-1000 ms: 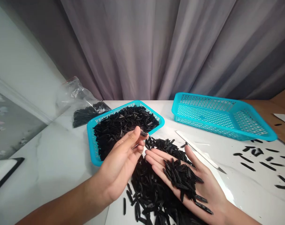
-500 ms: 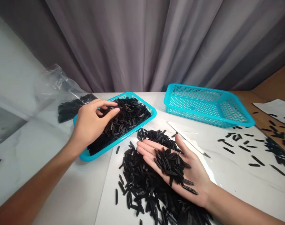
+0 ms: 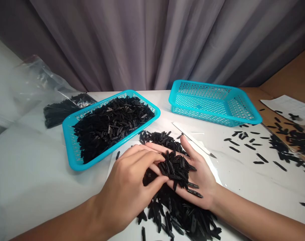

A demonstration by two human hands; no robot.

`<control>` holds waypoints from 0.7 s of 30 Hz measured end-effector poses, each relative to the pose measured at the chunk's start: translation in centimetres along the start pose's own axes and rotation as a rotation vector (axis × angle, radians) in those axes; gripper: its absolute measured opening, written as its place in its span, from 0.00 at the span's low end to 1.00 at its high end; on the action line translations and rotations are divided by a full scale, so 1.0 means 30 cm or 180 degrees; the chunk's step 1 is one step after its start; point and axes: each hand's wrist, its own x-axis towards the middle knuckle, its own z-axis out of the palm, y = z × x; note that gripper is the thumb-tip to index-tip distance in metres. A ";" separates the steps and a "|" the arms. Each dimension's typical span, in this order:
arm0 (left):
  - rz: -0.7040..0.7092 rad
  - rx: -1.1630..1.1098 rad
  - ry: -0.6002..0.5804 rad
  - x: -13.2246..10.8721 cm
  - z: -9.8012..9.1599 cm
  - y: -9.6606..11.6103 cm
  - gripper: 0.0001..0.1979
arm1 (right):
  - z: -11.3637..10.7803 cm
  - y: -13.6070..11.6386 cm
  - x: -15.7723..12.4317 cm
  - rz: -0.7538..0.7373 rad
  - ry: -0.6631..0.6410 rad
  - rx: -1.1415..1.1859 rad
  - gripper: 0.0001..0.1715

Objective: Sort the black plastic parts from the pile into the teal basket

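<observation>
Palm up, my right hand (image 3: 202, 177) has its fingers spread flat and bears a heap of small black strips (image 3: 176, 169). My left hand (image 3: 132, 177) reaches over its fingers, thumb and fingertips apart at the near side of that heap; whether they touch a strip is unclear. Beneath both hands lies a larger pile of black strips (image 3: 190, 214) on a white sheet (image 3: 112, 167). A blue basket (image 3: 74, 165) filled with similar strips stands to the left, behind my left hand.
Another blue basket (image 3: 215, 118) stands at the back right with nothing in it. A craft knife (image 3: 192, 139) lies before it. Loose strips (image 3: 250, 146) are scattered at right. Behind the filled basket, a clear plastic bag (image 3: 62, 108) holds more strips.
My left hand has moved from above the filled basket, right and nearer, to the heap on my right palm. The view has shifted slightly.
</observation>
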 end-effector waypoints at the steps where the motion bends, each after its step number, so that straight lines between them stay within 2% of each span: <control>1: -0.0059 -0.0069 0.0007 0.005 -0.004 -0.002 0.15 | 0.000 0.000 0.001 0.0003 -0.0010 0.0010 0.37; 6: -0.0437 -0.0140 -0.0032 0.027 -0.029 -0.001 0.19 | 0.001 0.000 0.002 0.0008 0.0020 0.0118 0.39; 13: -0.1193 -0.0477 -0.0120 0.050 -0.055 -0.014 0.16 | 0.002 -0.004 -0.002 0.0118 0.0072 0.0113 0.41; 18: -0.1246 -0.0267 0.0121 0.047 -0.044 -0.022 0.19 | 0.002 0.004 -0.001 0.0042 0.0081 0.0039 0.42; 21: -0.1283 -0.0367 0.0058 0.044 -0.027 -0.024 0.18 | 0.003 0.007 -0.001 0.0018 0.0099 0.0128 0.42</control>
